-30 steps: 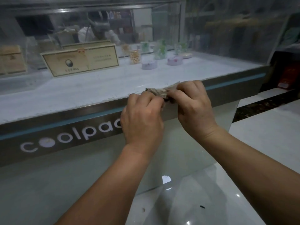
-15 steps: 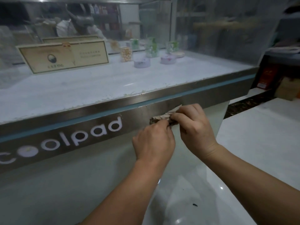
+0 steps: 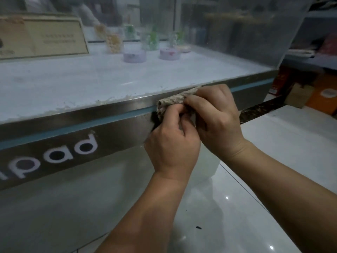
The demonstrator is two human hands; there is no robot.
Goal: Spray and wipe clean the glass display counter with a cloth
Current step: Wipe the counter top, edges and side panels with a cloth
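A small brownish cloth (image 3: 175, 99) lies folded against the metal front band (image 3: 109, 128) of the glass display counter, at its blue stripe. My left hand (image 3: 171, 143) pinches the cloth's lower left part with curled fingers. My right hand (image 3: 217, 114) grips the cloth's right side, fingers bent over it. Both hands touch each other in front of the band. Most of the cloth is hidden under the fingers. No spray bottle is in view.
Inside the glass case stand a beige sign card (image 3: 42, 39), small jars (image 3: 114, 42) and round lilac tins (image 3: 134, 56) on a white shelf (image 3: 73, 84). White letters (image 3: 73, 150) mark the band. Glossy white floor tiles (image 3: 237, 207) lie below; boxes (image 3: 322, 95) sit at right.
Both hands with the cloth dropped to the band, then rose a little to the blue stripe. The view has moved closer and to the right.
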